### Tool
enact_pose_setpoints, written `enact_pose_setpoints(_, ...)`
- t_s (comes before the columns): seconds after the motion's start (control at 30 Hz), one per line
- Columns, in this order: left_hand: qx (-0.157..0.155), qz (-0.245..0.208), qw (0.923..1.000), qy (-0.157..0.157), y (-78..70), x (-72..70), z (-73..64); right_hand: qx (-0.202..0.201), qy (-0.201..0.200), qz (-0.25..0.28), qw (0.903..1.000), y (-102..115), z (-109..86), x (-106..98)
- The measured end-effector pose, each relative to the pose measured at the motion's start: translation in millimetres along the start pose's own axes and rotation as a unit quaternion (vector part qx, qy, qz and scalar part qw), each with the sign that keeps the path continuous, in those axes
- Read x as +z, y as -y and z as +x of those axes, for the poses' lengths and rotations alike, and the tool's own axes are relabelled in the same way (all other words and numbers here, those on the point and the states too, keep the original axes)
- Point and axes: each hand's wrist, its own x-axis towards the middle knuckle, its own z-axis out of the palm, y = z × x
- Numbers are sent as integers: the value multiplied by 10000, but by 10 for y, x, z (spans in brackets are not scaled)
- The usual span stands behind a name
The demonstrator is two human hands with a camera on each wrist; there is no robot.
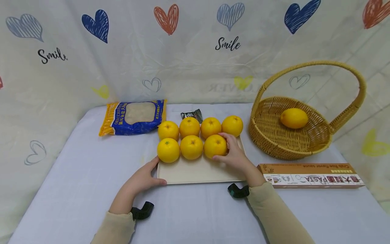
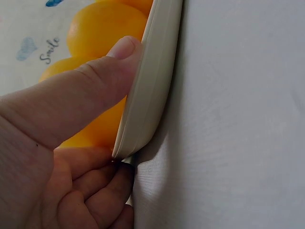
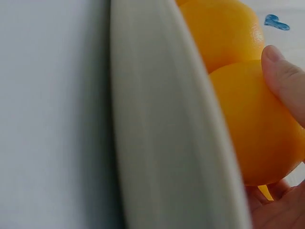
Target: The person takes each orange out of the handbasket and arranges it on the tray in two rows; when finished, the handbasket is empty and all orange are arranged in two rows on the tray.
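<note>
A cream rectangular tray (image 1: 198,173) carries two rows of oranges: several along the back and three in front. My right hand (image 1: 236,156) holds the rightmost orange (image 1: 214,146) of the front row, thumb on its near side and fingers round its far right side. In the right wrist view that orange (image 3: 259,124) sits just behind the tray's rim, against another orange. My left hand (image 1: 142,178) grips the tray's front left corner. The left wrist view has its thumb (image 2: 107,62) along the front wall and the other fingers curled at the side edge.
A wicker basket (image 1: 271,147) with a tall handle stands at the right, holding a yellow lemon-like fruit (image 1: 294,118). In front of it lies a long pasta box (image 1: 313,176). Behind the tray are a blue-and-yellow pasta bag (image 1: 134,128) and a small dark packet (image 1: 197,114).
</note>
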Motion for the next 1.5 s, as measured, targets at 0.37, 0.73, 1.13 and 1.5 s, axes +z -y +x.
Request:
enact_pose_setpoints(0.37, 12, -21, 10000, 35, 17, -21, 7, 39, 302, 258, 9992, -22, 24, 30)
enact_pose_setpoints(0.73, 8, -13, 10000, 57, -22, -7, 16, 19, 319, 405, 9987, 28, -17, 0)
enact_pose_setpoints(1.13, -120, 5, 9999, -5, -15, 9, 11, -118, 276, 489, 9984, -17, 2, -18)
enact_pose_setpoints(1.5, -139, -1, 9999, -34, -21, 8, 0, -782, -657, 307, 9943, 74, -36, -141)
